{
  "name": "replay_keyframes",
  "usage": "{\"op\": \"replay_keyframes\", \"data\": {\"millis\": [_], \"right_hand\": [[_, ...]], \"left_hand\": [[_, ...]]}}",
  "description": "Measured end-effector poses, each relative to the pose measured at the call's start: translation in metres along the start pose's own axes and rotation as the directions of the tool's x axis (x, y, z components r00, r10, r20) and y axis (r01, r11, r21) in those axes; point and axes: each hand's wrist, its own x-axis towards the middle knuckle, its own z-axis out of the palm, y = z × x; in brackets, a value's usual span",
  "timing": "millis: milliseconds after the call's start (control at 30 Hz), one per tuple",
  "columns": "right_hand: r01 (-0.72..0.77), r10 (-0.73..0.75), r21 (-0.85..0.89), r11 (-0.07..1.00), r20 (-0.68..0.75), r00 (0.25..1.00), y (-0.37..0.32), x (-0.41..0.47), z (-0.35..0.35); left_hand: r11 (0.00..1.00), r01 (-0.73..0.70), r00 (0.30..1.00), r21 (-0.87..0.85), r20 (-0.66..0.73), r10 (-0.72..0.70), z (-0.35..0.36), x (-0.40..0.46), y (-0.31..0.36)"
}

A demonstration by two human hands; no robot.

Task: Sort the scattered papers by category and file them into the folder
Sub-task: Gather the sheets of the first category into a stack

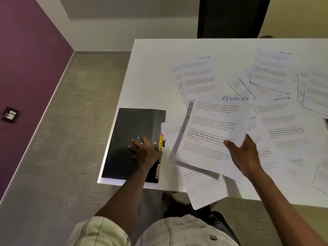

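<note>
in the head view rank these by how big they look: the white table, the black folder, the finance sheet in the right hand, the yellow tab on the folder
1. white table
2. black folder and FINANCE sheet: look alike in size, and the sheet is lifted nearer the camera, so unranked
3. yellow tab

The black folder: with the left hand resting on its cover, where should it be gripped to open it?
Grip the black folder at its right edge, beside the coloured tabs, coming from the right. The left hand lies flat on the cover there; that tabbed side looks like the opening one.
</note>
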Motion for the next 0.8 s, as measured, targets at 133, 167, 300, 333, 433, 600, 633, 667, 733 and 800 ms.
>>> {"op": "replay_keyframes", "data": {"millis": [133,167,300,333,433,600,633,667,733,800], "right_hand": [[-0.022,0.022,0.017,1.000,-0.009,1.000,-0.003,-0.001,0.000],[-0.034,0.034,0.042,0.999,-0.002,0.999,-0.003,-0.002,0.000],[-0.046,0.045,0.069,0.997,0.022,0.999,0.001,-0.007,0.000],[-0.057,0.056,0.078,0.995,0.022,0.998,0.000,-0.010,0.001],[-0.062,0.063,0.047,0.997,-0.007,0.998,0.000,-0.016,0.001],[-0.057,0.057,0.045,0.997,-0.007,0.998,0.013,-0.019,-0.003],[-0.054,0.055,0.046,0.997,-0.002,0.999,0.014,-0.018,-0.004],[-0.055,0.056,0.043,0.998,-0.003,0.998,0.010,-0.020,-0.005],[-0.037,0.037,0.021,0.999,-0.019,0.999,-0.001,-0.021,-0.006],[-0.014,0.013,-0.017,1.000,-0.032,0.999,-0.004,-0.018,-0.005]], "left_hand": [[1.000,-0.027,0.992,-0.012,-0.122,0.025,-0.003,0.000,-0.003],[0.999,-0.032,0.987,0.003,-0.155,0.032,-0.003,0.001,-0.003],[0.989,-0.036,0.976,0.145,-0.207,0.066,0.000,0.009,-0.002],[0.985,-0.032,0.974,0.170,-0.216,0.069,0.001,0.010,0.000],[0.972,-0.043,0.972,0.231,-0.213,0.094,0.001,0.012,0.004],[0.980,-0.102,0.989,0.170,-0.089,0.118,-0.014,0.008,0.021],[0.980,-0.129,0.987,0.155,-0.080,0.142,-0.019,0.006,0.027],[0.978,-0.153,0.983,0.144,-0.078,0.166,-0.024,0.004,0.032],[0.978,-0.171,0.982,0.117,-0.066,0.179,-0.031,0.004,0.038],[0.979,-0.178,0.982,0.102,-0.048,0.184,-0.040,0.005,0.041]]}}
